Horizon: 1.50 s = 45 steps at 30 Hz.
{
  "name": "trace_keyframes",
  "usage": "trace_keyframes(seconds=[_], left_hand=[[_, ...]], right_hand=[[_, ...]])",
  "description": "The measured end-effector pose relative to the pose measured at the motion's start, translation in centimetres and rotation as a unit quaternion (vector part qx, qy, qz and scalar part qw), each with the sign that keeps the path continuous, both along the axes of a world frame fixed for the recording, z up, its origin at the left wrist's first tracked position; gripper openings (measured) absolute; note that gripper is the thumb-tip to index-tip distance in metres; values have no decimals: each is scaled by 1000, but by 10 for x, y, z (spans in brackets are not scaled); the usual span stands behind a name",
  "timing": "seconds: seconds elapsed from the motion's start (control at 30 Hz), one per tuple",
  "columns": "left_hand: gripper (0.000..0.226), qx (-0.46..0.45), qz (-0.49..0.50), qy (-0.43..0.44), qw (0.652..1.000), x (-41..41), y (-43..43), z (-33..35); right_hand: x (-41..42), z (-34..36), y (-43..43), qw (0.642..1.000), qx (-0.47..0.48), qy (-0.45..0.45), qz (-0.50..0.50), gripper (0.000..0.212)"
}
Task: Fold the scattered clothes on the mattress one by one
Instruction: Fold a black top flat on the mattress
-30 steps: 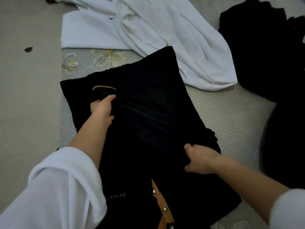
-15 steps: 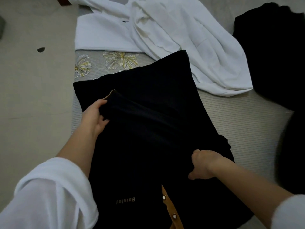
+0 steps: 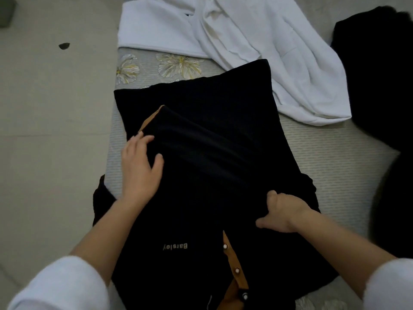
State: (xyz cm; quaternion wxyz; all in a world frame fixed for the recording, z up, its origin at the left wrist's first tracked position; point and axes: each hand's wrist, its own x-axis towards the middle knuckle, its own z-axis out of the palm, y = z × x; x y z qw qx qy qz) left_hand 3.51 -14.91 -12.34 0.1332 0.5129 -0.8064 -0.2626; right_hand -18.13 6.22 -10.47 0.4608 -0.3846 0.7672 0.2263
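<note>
Black polo shirt [image 3: 190,220], tan placket, lay flat on mattress [image 3: 335,175]. Right grip [image 3: 283,213] pinched its side edge; left grip [image 3: 140,162] lay flat-fingered on the folded-in sleeve. Step: side folds. Next, probably: fold right side inward. Beyond: white garments [image 3: 268,52], unfolded.

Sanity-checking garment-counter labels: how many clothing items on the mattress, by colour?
Black: 2, the shirt with tan trim and a dark heap at the right, whose separate pieces cannot be told apart
White: 2, a flat piece and a rumpled one overlapping it
Total: 4
</note>
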Motion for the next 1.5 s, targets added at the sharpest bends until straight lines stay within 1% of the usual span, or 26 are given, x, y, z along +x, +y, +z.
trace_keyframes(seconds=[0.1,0.2,0.3,0.33,0.4,0.43,0.53,0.57,0.63,0.73,0.77,0.8,0.87,0.9,0.93,0.97,1.0,1.03,1.17,1.27,1.33,1.37,1.4,1.43,1.47,1.5], left_hand=[[41,3,72,-36,997,52,34,-1],[41,11,202,-49,978,104,46,-4],[41,60,341,-26,938,143,53,-5],[41,93,382,-8,919,151,54,-6],[43,160,445,44,880,163,55,-10],[45,190,465,49,864,167,54,-13],[67,311,456,-44,833,172,56,-21],[68,345,445,-37,826,170,56,-21],[45,380,443,67,810,162,56,-20],[25,361,488,194,770,156,47,-22],[20,358,511,231,746,155,42,-21],[16,361,536,275,712,156,38,-21],[22,358,590,372,621,164,30,-17],[19,345,604,414,587,168,26,-12],[11,319,613,447,568,174,25,-5],[7,281,618,464,569,177,25,4],[11,239,615,470,587,180,26,12],[16,193,603,468,617,182,29,20],[23,36,494,378,782,163,49,51],[16,-36,357,315,879,129,67,69],[14,-42,231,248,940,99,83,73],[15,-47,153,205,966,84,93,70],[15,-60,68,151,984,71,102,62],[15,-56,-18,88,994,60,113,53],[24,-10,-92,16,996,53,124,45],[38,55,-150,-55,986,51,134,36]], right_hand=[[19,3,14,993,-64,90,41,58],[48,2,17,956,-225,158,103,41],[87,-4,-2,923,-344,127,120,52],[101,-4,-10,920,-358,99,128,56],[128,-6,-26,926,-346,42,143,66],[139,-9,-32,936,-323,11,142,72],[159,-18,-40,961,-233,-26,147,88],[163,-21,-40,964,-209,-18,162,92],[165,-22,-40,968,-175,-3,181,96],[167,-18,-45,970,-146,6,193,97],[168,-17,-47,970,-138,11,200,97],[169,-17,-48,969,-131,16,208,97],[170,-17,-50,969,-117,21,217,97],[171,-17,-50,969,-114,22,218,97],[171,-17,-51,968,-115,23,220,97],[171,-18,-51,968,-117,24,222,97],[170,-18,-51,967,-119,26,224,98],[169,-18,-51,967,-122,25,224,98],[165,-19,-49,966,-144,17,212,99],[159,-17,-46,966,-199,-27,161,95],[149,-13,-46,957,-276,-81,43,74],[141,-12,-45,937,-325,-113,-59,55],[132,-9,-44,904,-363,-141,-177,34],[122,-7,-43,860,-391,-153,-291,19],[112,-4,-40,820,-407,-145,-376,15],[101,-2,-36,797,-409,-128,-425,16]])
